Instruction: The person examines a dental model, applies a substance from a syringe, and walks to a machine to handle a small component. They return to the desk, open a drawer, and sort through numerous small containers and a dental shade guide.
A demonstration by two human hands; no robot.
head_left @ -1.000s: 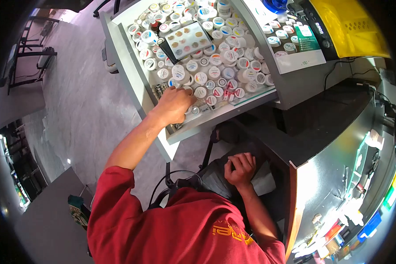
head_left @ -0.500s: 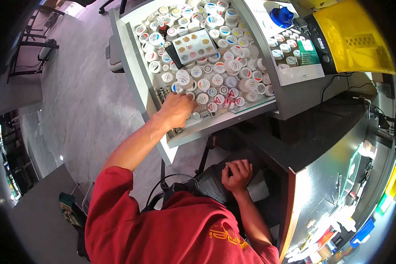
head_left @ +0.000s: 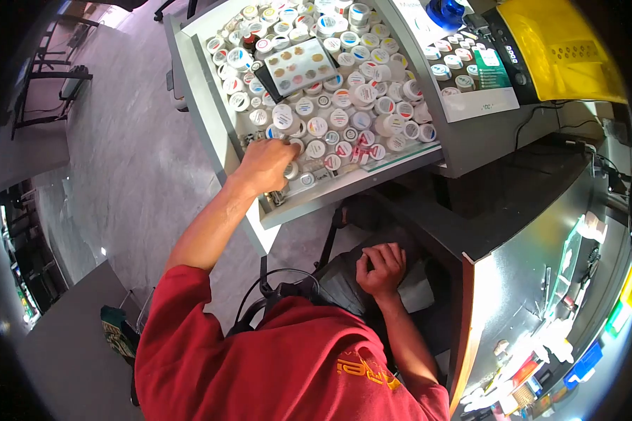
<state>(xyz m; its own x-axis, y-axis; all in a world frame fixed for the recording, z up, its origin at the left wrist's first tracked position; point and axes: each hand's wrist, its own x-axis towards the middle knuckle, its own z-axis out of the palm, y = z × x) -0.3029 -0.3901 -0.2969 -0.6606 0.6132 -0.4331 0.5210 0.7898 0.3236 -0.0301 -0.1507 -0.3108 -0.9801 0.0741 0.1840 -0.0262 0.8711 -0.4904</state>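
My left hand (head_left: 265,165) reaches into the near left corner of an open drawer (head_left: 330,198). Its fingers are bent down among small white-lidded jars (head_left: 316,126), and the fingertips are partly hidden. A jar (head_left: 291,170) lies right by them; whether it is gripped I cannot make out. My right hand (head_left: 382,269) rests on my lap, fingers loosely bent, thumb a little apart, nothing visible in it. Further back, a white palette (head_left: 300,67) with rows of brown and pink spots lies over the jars, on a dark case (head_left: 267,83).
A printed card (head_left: 479,109) and a blue object (head_left: 444,14) sit on the cabinet to the right, beside a yellow cover (head_left: 562,52). The black worktop's corner (head_left: 468,258) stands near my right arm. A grey panel (head_left: 63,337) is at lower left.
My left hand has shifted slightly left within the drawer corner. The fingers of my right hand have loosened a little on my lap. The whole view has tilted slightly.
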